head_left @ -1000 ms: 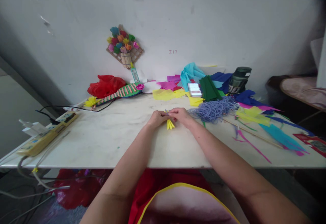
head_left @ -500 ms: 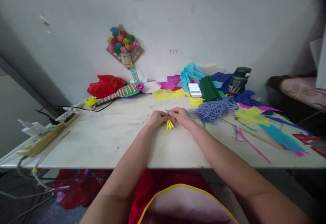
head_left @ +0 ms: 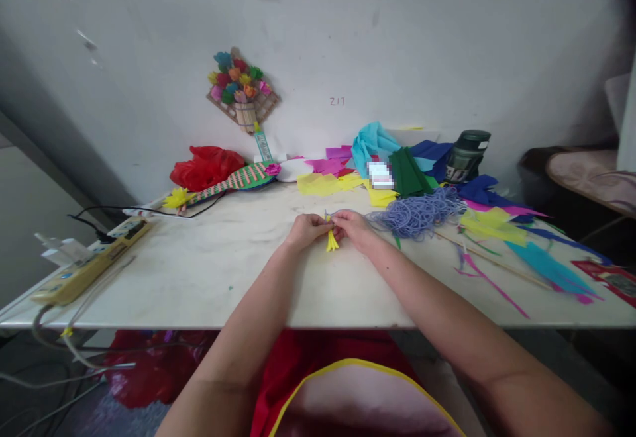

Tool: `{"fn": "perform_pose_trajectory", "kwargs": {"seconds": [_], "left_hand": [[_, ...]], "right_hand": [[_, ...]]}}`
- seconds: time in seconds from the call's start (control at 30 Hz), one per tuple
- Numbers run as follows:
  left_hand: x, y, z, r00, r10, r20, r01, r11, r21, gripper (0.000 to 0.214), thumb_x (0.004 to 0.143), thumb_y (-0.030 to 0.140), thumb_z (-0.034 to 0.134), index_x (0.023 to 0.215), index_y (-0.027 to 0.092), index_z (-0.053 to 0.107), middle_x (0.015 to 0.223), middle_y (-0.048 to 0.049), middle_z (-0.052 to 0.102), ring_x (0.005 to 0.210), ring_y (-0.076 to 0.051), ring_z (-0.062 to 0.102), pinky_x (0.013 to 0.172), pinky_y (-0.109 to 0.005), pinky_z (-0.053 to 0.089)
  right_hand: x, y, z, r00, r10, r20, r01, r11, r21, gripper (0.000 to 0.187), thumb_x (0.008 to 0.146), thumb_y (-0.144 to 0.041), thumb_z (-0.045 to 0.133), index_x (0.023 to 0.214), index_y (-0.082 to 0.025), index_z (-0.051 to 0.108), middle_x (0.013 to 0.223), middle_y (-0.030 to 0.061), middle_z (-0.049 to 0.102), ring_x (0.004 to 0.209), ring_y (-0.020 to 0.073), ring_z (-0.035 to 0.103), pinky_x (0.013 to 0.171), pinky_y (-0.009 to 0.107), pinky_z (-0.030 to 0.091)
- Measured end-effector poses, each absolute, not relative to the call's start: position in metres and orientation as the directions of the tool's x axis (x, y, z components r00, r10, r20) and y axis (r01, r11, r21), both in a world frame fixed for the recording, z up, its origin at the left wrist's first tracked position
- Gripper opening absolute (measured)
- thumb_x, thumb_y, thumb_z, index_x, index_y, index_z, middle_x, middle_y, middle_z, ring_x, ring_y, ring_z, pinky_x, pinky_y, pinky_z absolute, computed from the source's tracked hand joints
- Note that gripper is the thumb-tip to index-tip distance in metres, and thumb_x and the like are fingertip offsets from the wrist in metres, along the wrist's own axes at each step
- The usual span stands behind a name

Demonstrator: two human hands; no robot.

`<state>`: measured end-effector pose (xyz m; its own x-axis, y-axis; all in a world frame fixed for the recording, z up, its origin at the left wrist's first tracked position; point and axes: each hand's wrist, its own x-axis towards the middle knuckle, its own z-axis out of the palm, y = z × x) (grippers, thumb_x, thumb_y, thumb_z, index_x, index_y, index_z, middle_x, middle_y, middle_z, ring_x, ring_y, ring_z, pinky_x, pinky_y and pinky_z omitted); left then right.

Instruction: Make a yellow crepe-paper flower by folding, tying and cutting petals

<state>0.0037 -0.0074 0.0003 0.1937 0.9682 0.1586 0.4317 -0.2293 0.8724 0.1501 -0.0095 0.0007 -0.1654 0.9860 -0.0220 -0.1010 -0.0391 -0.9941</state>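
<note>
Over the middle of the table [head_left: 199,278], my left hand [head_left: 306,230] pinches a pleated strip of yellow crepe paper [head_left: 332,244] near its middle. The paper's lower end fans out beneath my fingers, and a small tip pokes out above them. Close against it, my right hand [head_left: 352,226] has thumb and fingers pinched together on a thin purple yarn at the paper's waist. The yarn trails rightward to a tangled purple yarn pile [head_left: 420,214]. My fingers cover the spot where yarn and paper meet.
Behind the yarn lie folded dark green paper [head_left: 410,172], a phone [head_left: 380,175] and a dark bottle [head_left: 467,155]. A decorated lute-shaped craft [head_left: 243,177] leans at the back left, near a power strip [head_left: 94,261]. Coloured scraps and a thin stick [head_left: 497,261] are at right.
Both hands have barely shifted, staying pinched together. The yellow paper's lower end has turned slightly and now hangs a little more to the right, its pleats looking narrower.
</note>
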Motion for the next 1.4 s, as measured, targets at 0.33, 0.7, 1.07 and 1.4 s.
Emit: {"fn": "perform_pose_trajectory", "kwargs": {"seconds": [0.33, 0.7, 1.07, 1.4], "left_hand": [[0.0027, -0.0086, 0.0014, 0.234, 0.955, 0.181, 0.287, -0.246, 0.926, 0.042, 0.070, 0.057, 0.051, 0.073, 0.015, 0.051, 0.056, -0.0006, 0.058, 0.043, -0.008, 0.050, 0.045, -0.021, 0.040], [0.0081, -0.0054, -0.0004, 0.137, 0.974, 0.179, 0.245, -0.208, 0.947, 0.045, 0.072, 0.056, 0.050, 0.090, 0.016, 0.059, 0.048, 0.0012, 0.056, 0.041, -0.011, 0.053, 0.044, -0.021, 0.041], [0.0096, -0.0082, 0.0038, 0.151, 0.965, 0.212, 0.275, -0.247, 0.929, 0.056, 0.075, 0.055, 0.047, 0.114, 0.016, 0.057, 0.049, 0.0014, 0.054, 0.043, -0.011, 0.052, 0.044, -0.022, 0.041], [0.0011, -0.0087, 0.0069, 0.299, 0.939, 0.168, 0.322, -0.265, 0.909, 0.027, 0.067, 0.021, 0.049, 0.088, 0.010, 0.063, 0.057, -0.0016, 0.060, 0.052, -0.012, 0.055, 0.052, -0.022, 0.043]], "right_hand": [[0.1493, -0.0079, -0.0005, -0.178, 0.984, -0.014, -0.071, -0.027, -0.997, 0.006, 0.073, -0.018, 0.054, 0.070, -0.016, 0.049, 0.050, -0.0048, 0.052, 0.041, 0.0061, 0.050, 0.041, 0.018, 0.046], [0.1450, -0.0079, -0.0008, -0.144, 0.989, 0.024, 0.073, 0.035, -0.997, 0.005, 0.069, -0.016, 0.057, 0.066, -0.016, 0.053, 0.047, -0.0046, 0.053, 0.040, 0.0060, 0.050, 0.041, 0.017, 0.046], [0.1453, -0.0047, -0.0038, -0.263, 0.951, 0.160, 0.235, 0.224, -0.946, 0.007, 0.067, -0.020, 0.057, 0.068, -0.016, 0.062, 0.051, -0.0026, 0.055, 0.044, 0.0082, 0.051, 0.046, 0.021, 0.046], [0.1443, -0.0108, 0.0058, -0.161, 0.985, 0.061, 0.223, 0.097, -0.970, 0.015, 0.073, -0.020, 0.053, 0.058, -0.016, 0.052, 0.039, -0.0060, 0.047, 0.037, 0.0072, 0.047, 0.041, 0.018, 0.042]]}}
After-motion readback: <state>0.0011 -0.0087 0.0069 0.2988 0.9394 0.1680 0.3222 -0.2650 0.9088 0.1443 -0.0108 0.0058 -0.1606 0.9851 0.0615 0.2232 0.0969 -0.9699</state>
